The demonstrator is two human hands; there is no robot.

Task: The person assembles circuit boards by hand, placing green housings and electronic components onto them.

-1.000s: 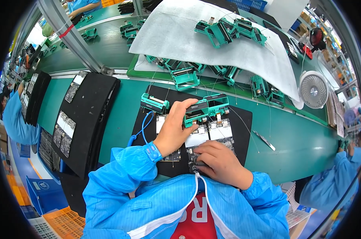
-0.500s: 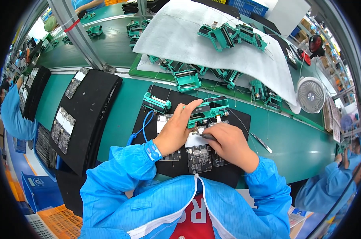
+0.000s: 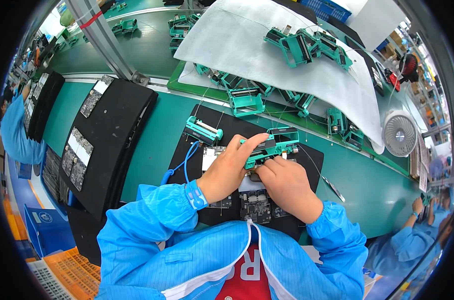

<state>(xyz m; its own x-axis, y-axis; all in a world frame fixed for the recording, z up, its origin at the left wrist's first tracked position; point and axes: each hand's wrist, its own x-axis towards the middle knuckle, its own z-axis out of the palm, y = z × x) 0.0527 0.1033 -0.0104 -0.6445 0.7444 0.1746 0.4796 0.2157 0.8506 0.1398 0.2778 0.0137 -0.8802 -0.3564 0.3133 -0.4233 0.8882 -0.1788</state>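
My left hand [image 3: 226, 172] grips a green plastic frame module [image 3: 263, 149] with black parts, tilted above the black pad [image 3: 229, 123]. My right hand [image 3: 291, 189] is closed, its fingertips pressed together at the lower edge of that module; whatever they pinch is hidden. Just below the fingers lies a circuit board [image 3: 256, 206] with a white area at its top. More boards lie partly covered on either side of it. A second green module [image 3: 203, 131] rests on the pad, left of the held one. A wristband [image 3: 195, 194] with a blue cord [image 3: 187, 162] is on my left wrist.
Tweezers [image 3: 333, 189] lie right of the pad. On the left stands a stack of black sheets [image 3: 112, 130] with boards on top. Several green modules [image 3: 247, 101] with thin wires sit behind, around a white foam sheet [image 3: 237, 45]. A white fan [image 3: 400, 134] stands at right; co-workers sit at both sides.
The view has shifted slightly. My right hand has moved up against the green module, and the dark pointed thing seen in its fingers before is now hidden. My left hand keeps its hold.
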